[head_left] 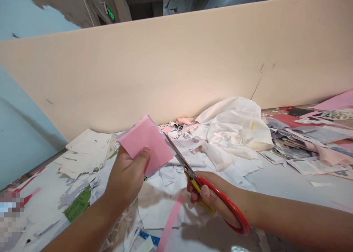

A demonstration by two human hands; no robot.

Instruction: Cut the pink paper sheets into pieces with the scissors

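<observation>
My left hand (129, 171) grips a pink sheet of paper (150, 145), thumb on its face and fingers behind. Greyish paper edges show behind the pink one, so it looks like a stack. My right hand (205, 191) is closed round red-handled scissors (234, 211). Their blades point up and left along the right edge of the pink paper; whether they touch it I cannot tell. Something yellow (198, 186), perhaps a cutter, also lies within the right hand beside the scissors. Below hangs or lies a pink paper strip (171, 222).
Crumpled white paper (237, 130) is heaped at the back middle. Several printed paper scraps (298, 145) pile up on the right. At left lie white sheets (88, 151) and a green piece (78, 204). A beige partition (165, 68) stands behind the table.
</observation>
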